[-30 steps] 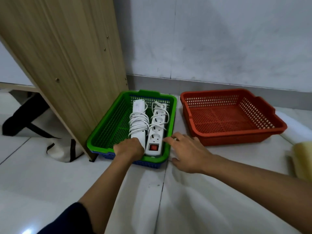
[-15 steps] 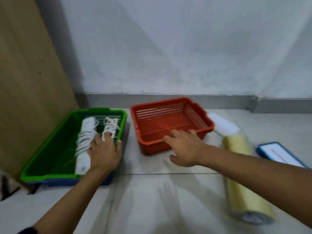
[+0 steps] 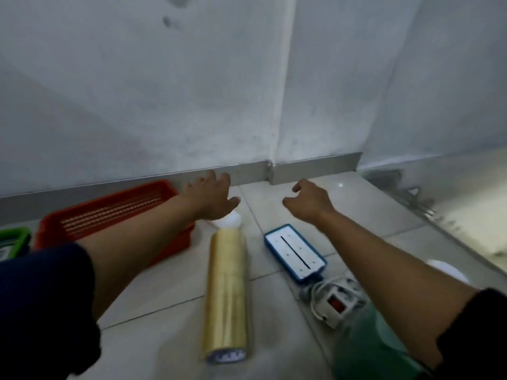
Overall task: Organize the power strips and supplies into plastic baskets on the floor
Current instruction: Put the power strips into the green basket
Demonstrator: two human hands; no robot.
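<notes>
reaching out with both my hands spread and empty | left hand (image 3: 212, 197) above white roll (image 3: 230, 220) | right hand (image 3: 310, 200) beyond blue-edged power strip (image 3: 295, 252)

White wall (image 3: 164, 105), grey skirting (image 3: 315, 167) along its foot, pale tiled floor (image 3: 356, 209)

Green basket (image 3: 15, 240) cut off at left edge; power strip (image 3: 333, 300) half under right forearm.

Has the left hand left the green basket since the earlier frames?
Yes. The left hand now hovers past the red basket, near the baseboard, empty.
</notes>
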